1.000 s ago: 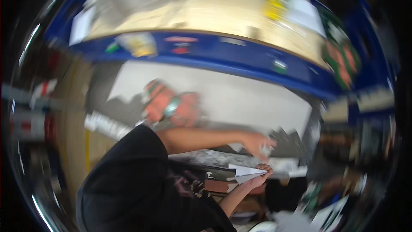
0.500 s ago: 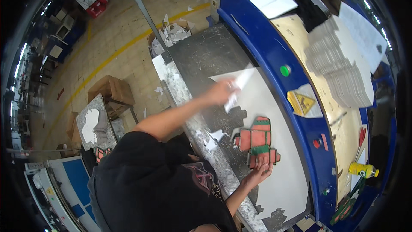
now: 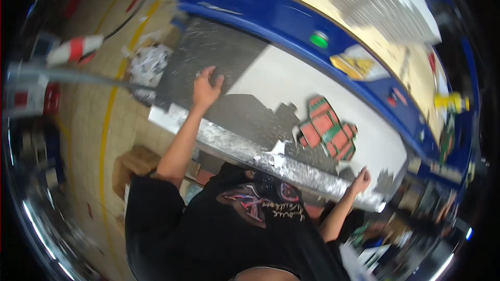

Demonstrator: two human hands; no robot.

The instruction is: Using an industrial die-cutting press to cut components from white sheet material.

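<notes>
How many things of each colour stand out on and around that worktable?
Red-and-green: 1, the striped cutout
White: 1, the big sheet
Green: 1, the round button
Yellow: 1, the bottle
Bare hands: 2, left hand and right hand
Total: 6

Bare grey bed [image 3: 229, 54] around the left hand [image 3: 204, 89] gives passage; blue rail [image 3: 291, 26] blocks beyond.

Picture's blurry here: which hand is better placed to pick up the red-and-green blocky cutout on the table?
Right, probably. The right hand is at the table's near edge, close to the red-and-green blocky cutout; the left hand lies spread on the dark grey surface, farther off.
</notes>
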